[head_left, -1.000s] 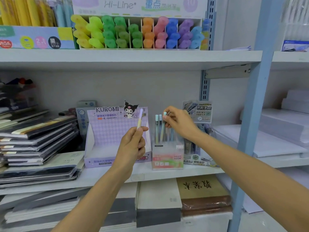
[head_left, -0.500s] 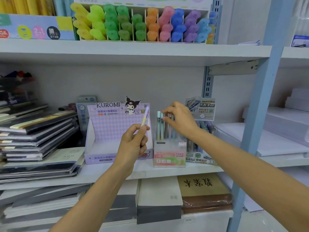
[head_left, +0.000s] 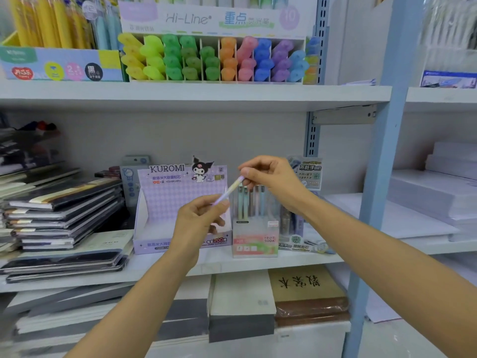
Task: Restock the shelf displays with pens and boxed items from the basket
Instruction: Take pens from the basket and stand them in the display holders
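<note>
A pastel yellow and lilac pen (head_left: 230, 190) slants between my two hands in front of the middle shelf. My left hand (head_left: 200, 221) pinches its lower end. My right hand (head_left: 271, 177) pinches its upper tip with thumb and forefinger. Just behind and below the pen stands a clear pen holder (head_left: 255, 237) labelled Fruit Soda, with several pastel pens upright in it. The purple Kuromi display box (head_left: 178, 200) stands to its left, partly hidden by my left hand. No basket is in view.
Stacked notebooks (head_left: 59, 210) fill the shelf's left side. A pen display card (head_left: 308, 177) stands behind my right hand. Highlighters (head_left: 211, 60) line the upper shelf. A blue upright post (head_left: 382, 177) borders the right; white paper reams (head_left: 438, 197) lie beyond it.
My right hand left the pens in the holder and moved left to take the tip of the pen in my left hand. The pen now tilts further right.
</note>
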Demonstrator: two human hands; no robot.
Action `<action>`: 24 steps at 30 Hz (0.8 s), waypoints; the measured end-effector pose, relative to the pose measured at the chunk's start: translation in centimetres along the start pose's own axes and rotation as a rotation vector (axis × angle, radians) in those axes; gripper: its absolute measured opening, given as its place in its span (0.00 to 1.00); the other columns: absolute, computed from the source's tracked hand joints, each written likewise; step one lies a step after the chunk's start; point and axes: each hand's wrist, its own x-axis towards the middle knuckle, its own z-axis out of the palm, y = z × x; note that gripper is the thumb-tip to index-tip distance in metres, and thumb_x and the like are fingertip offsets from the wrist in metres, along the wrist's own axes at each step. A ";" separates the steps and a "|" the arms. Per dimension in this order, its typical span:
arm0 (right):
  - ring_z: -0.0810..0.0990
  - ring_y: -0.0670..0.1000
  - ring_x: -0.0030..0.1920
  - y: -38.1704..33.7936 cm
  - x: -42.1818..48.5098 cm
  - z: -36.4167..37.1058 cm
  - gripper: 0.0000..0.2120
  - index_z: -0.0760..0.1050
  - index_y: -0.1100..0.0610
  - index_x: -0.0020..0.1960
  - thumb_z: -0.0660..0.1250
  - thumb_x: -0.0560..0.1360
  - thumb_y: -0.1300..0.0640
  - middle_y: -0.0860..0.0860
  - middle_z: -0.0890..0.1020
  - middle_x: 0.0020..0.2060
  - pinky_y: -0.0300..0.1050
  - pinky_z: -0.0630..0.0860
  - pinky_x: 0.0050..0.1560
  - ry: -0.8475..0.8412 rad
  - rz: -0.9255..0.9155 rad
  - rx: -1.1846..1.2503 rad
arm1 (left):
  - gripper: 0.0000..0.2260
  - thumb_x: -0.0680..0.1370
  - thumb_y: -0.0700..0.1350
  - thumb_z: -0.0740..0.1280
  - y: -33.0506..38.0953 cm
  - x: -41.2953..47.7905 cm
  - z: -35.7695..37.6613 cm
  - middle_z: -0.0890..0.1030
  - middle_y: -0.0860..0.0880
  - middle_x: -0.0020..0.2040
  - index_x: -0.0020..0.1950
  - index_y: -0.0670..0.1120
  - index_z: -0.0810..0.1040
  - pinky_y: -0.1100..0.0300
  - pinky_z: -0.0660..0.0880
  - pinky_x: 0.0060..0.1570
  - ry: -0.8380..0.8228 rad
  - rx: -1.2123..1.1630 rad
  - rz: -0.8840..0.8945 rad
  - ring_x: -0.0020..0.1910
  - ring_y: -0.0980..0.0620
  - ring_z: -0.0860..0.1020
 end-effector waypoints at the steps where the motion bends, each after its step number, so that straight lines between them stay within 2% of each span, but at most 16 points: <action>1: 0.82 0.48 0.35 -0.1 -0.1 -0.3 0.05 0.79 0.67 0.50 0.67 0.75 0.70 0.56 0.83 0.36 0.38 0.81 0.42 0.041 0.000 0.055 | 0.06 0.73 0.41 0.73 0.2 0.0 -0.2 0.82 0.49 0.38 0.50 0.45 0.83 0.66 0.73 0.28 0.048 -0.055 -0.008 0.30 0.55 0.77; 3: 0.83 0.50 0.35 -0.3 -0.3 -0.8 0.04 0.79 0.65 0.48 0.67 0.75 0.70 0.56 0.84 0.37 0.39 0.81 0.43 0.098 0.002 0.113 | 0.07 0.73 0.39 0.73 0.5 0.0 -0.6 0.82 0.48 0.41 0.51 0.44 0.82 0.65 0.76 0.32 0.100 -0.170 -0.013 0.33 0.55 0.79; 7: 0.84 0.51 0.37 -0.4 -1.3 -0.9 0.04 0.79 0.66 0.48 0.68 0.74 0.69 0.57 0.85 0.37 0.39 0.81 0.42 0.107 0.025 0.152 | 0.05 0.76 0.40 0.70 1.2 -0.6 0.1 0.86 0.49 0.44 0.51 0.44 0.83 0.65 0.78 0.36 0.088 -0.290 0.022 0.37 0.55 0.82; 9: 0.84 0.53 0.38 -0.2 -1.9 -0.9 0.03 0.79 0.66 0.47 0.70 0.73 0.68 0.60 0.84 0.39 0.40 0.81 0.43 0.069 0.062 0.129 | 0.04 0.78 0.41 0.68 1.7 -0.9 0.8 0.86 0.50 0.43 0.49 0.45 0.83 0.65 0.79 0.38 0.127 -0.362 0.043 0.40 0.54 0.83; 11: 0.84 0.53 0.40 -0.2 -2.5 -1.1 0.05 0.80 0.66 0.48 0.71 0.72 0.65 0.61 0.84 0.41 0.40 0.81 0.44 -0.050 0.119 0.040 | 0.04 0.78 0.42 0.68 2.1 -0.9 1.2 0.85 0.48 0.45 0.49 0.45 0.82 0.64 0.80 0.40 0.160 -0.372 0.076 0.43 0.52 0.84; 14: 0.84 0.48 0.45 -0.4 -3.1 -1.0 0.08 0.82 0.60 0.52 0.71 0.75 0.58 0.54 0.85 0.45 0.37 0.79 0.47 -0.160 0.132 -0.192 | 0.05 0.80 0.43 0.65 2.3 -1.2 1.4 0.85 0.44 0.49 0.51 0.45 0.80 0.61 0.80 0.43 0.118 -0.221 0.152 0.47 0.49 0.85; 18: 0.81 0.48 0.51 -1.8 -3.0 0.0 0.14 0.77 0.52 0.64 0.65 0.79 0.53 0.51 0.82 0.54 0.42 0.80 0.50 -0.073 0.008 -0.271 | 0.06 0.81 0.43 0.64 2.2 -1.6 2.0 0.86 0.48 0.44 0.54 0.48 0.80 0.64 0.78 0.41 0.002 0.062 0.264 0.43 0.54 0.83; 20: 0.80 0.47 0.50 -2.6 -2.8 0.5 0.13 0.77 0.49 0.63 0.65 0.79 0.53 0.50 0.81 0.53 0.42 0.79 0.50 -0.094 -0.054 -0.339 | 0.06 0.80 0.43 0.65 2.3 -1.7 2.6 0.85 0.52 0.42 0.54 0.52 0.81 0.67 0.76 0.41 -0.066 0.155 0.311 0.42 0.57 0.82; 24: 0.81 0.45 0.43 -3.4 -2.4 1.0 0.08 0.80 0.58 0.54 0.66 0.79 0.57 0.52 0.84 0.46 0.38 0.78 0.46 -0.089 -0.132 -0.436 | 0.06 0.80 0.44 0.65 2.6 -1.6 2.9 0.84 0.57 0.42 0.54 0.53 0.80 0.69 0.73 0.43 -0.092 0.312 0.392 0.43 0.62 0.80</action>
